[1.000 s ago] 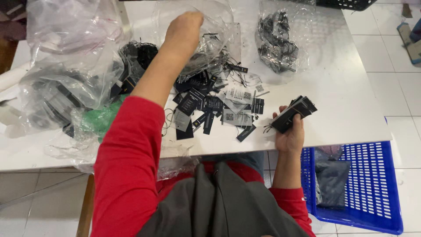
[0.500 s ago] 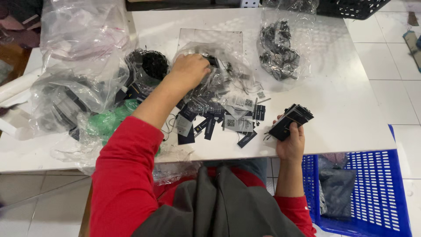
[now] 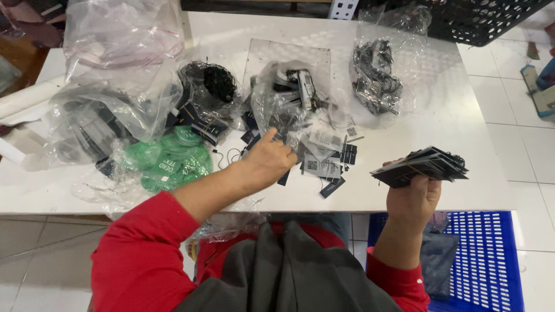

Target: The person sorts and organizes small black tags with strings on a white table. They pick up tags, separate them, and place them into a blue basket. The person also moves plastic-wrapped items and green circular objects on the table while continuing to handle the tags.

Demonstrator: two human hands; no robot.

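Over the near edge of the white tabletop (image 3: 439, 121), the right hand (image 3: 413, 199) is closed around a fanned stack of dark rectangular card tags (image 3: 421, 166), thumb on top and fingers beneath, so the stack is held level and a little above the surface; that grip seems meant to keep the cards squared together with their strings trailing off the far end. Well to the left of that hand, the left hand (image 3: 269, 159) reaches across the body and lies on a loose scatter of black and white printed paper tags (image 3: 324, 156). Its fingers are curled down into the pile with the thumb lifted, but whether they have pinched a tag cannot be told, since the fingertips are hidden under the hand.

Just beyond the left hand sits a crumpled clear plastic bag holding more dark tags and strings (image 3: 292, 95), its mouth turned toward the scatter, as if the loose pieces had spilled from it. Farther out past the right hand lies a second clear bag of dark tangled pieces (image 3: 378, 81). To the left of the left hand are round green discs in thin clear film (image 3: 173, 159), and beyond them a black mesh bundle (image 3: 217, 81) and large clear bags of dark goods (image 3: 95, 124). Below the right hand, off the table, stands a blue perforated plastic crate (image 3: 483, 260) on the tiled floor, close enough to be within reach.
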